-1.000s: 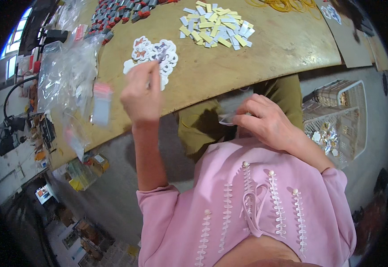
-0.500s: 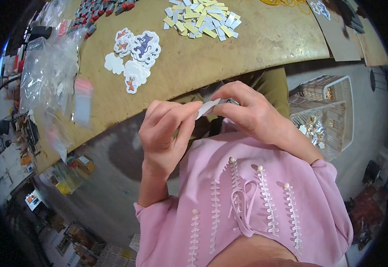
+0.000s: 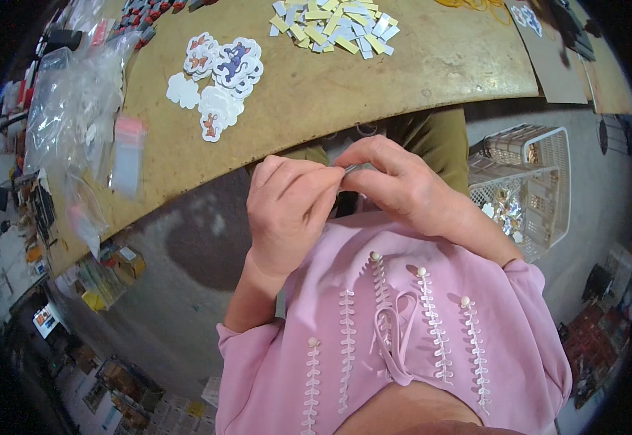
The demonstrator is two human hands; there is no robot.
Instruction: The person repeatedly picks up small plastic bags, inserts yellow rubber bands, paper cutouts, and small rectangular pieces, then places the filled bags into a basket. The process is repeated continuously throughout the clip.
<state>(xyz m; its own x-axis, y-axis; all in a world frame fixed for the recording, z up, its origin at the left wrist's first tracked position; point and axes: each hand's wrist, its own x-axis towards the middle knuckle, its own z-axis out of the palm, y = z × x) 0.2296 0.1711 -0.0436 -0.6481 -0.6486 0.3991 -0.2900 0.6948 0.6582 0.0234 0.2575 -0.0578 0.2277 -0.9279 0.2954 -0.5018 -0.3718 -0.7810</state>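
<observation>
Over my lap, just off the table's front edge, both hands meet at the fingertips. My left hand (image 3: 290,206) is closed in a pinch, thumb against fingers. My right hand (image 3: 406,181) pinches from the other side. Between them only a narrow edge of a thin white piece (image 3: 350,169) shows; the fingers cover the rest. On the table beyond my left hand lie cutout cartoon stickers: a stack with a blue-purple animal (image 3: 236,61), some with a brown animal (image 3: 200,58), and blank white backs (image 3: 183,90).
Small yellow and pale-blue strips (image 3: 334,25) are heaped on the table (image 3: 403,83) at the back. Clear plastic bags (image 3: 77,109) and red-topped zip bags (image 3: 127,156) lie at the left. A white plastic basket (image 3: 559,188) with shiny scraps stands on the floor, right.
The left hand has moved right and up against the right hand. The white piece, broadly visible between them before, is now nearly hidden by the fingers.
</observation>
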